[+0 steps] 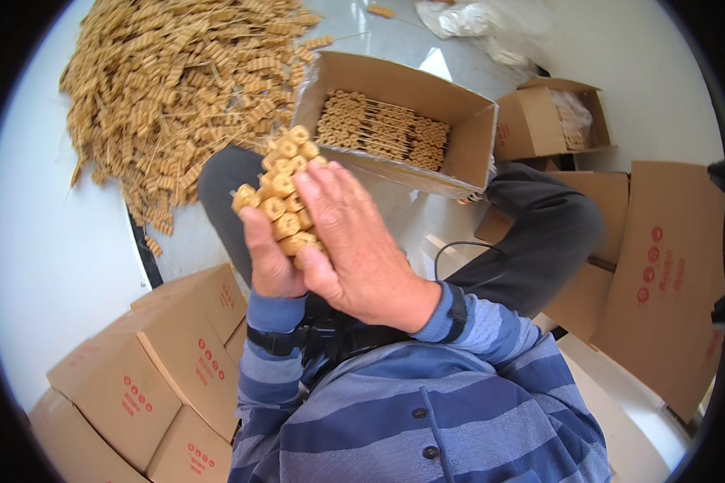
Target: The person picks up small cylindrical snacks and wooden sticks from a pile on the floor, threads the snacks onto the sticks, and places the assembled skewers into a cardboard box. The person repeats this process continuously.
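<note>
- Probably the bundle [284, 187] is light for its bulk: its pieces [288, 226] look dry, airy and hollow
- Each piece seems stiff but brittle, so a hard squeeze could crack a rim; steady, spread pressure would suit it better
- The matt surface does not look slippery, yet the pieces could slide past one another if one side were let go
- Best hold: palms along both long sides, at 9 and 3 o'clock of the bundle, keeping the ends level
- The bundle sits near the middle of the view, toward 10 o'clock, between the two hands and above the person's lap
- The left hand [275, 262] cups it from about 7 o'clock, closed round it with the thumb on the near left side; its fingers are hidden beneath
- The right hand [370, 262] lies against the right side, palm flat, fingers nearly straight and close together, thumb by the lower end
- In looks, the bundle is golden tan and knobbly, a stack of rounded ends, many with a dark hole; whether sticks run through it cannot be told
- At 10 o'clock, farther out, a loose pile [177, 97] shows similar tan, ridged pieces on thin sticks
- Toward 12 to 1 o'clock, a box [411, 90] holds tan pieces in packed groups, with sticks [388, 129] lying between them
</note>
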{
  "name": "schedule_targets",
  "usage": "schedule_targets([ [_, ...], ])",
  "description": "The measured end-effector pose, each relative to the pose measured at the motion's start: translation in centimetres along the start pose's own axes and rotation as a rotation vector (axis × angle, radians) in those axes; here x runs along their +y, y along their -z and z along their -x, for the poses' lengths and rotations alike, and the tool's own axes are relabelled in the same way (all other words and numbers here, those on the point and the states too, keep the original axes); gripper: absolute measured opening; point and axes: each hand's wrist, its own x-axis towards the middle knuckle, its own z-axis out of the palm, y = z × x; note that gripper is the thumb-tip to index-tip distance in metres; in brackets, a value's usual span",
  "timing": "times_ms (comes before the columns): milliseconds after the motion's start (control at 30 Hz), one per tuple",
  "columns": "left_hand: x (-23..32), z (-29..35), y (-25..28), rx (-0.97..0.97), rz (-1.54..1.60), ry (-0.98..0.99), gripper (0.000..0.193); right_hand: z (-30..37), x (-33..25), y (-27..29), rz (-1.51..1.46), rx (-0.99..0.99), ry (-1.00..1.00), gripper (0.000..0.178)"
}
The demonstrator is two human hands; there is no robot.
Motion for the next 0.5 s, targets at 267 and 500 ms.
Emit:
schedule_targets([
  [267, 0.0, -1.9, 0.2, -0.165, -0.053, 0.199, 0.09, 0.7, 3.4, 1.7, -0.112, 0.091, -0.008, 0.075],
  [500, 1.4, -11.3, -7.0, -0.324, -0.454, 0.281, 0.095, 0.5, 6.7, 6.8, -0.169, 0.21, -0.126, 0.081],
])
